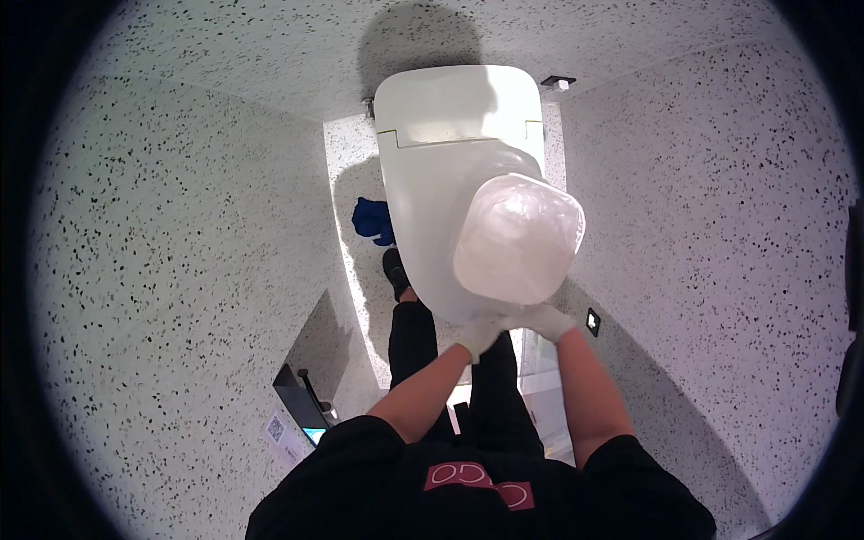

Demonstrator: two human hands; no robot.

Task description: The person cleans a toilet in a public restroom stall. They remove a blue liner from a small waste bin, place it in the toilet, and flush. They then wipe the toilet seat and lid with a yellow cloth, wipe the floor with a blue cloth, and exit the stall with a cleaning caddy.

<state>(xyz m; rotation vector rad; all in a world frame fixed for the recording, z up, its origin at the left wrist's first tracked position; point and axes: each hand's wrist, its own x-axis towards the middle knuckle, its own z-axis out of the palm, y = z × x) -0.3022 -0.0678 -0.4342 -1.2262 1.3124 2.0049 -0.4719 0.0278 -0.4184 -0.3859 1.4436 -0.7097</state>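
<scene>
A white waste bin (520, 236) with rounded corners has a thin clear plastic liner (572, 202) folded over its rim. It appears over the front right part of a white toilet (425, 202) with its lid down; whether it rests on the lid I cannot tell. My left hand (480, 336) and my right hand (548, 320), both in white gloves, come together at the bin's near side, below the rim. Their fingers are blurred and partly hidden, so their hold on the liner or bin is unclear.
Speckled walls enclose the toilet closely on both sides. A blue cloth or bag (374, 219) lies on the floor left of the toilet, near my shoe (393, 270). A dark wall-mounted holder (304, 398) juts out at lower left. Small fittings (559, 83) sit on the back wall.
</scene>
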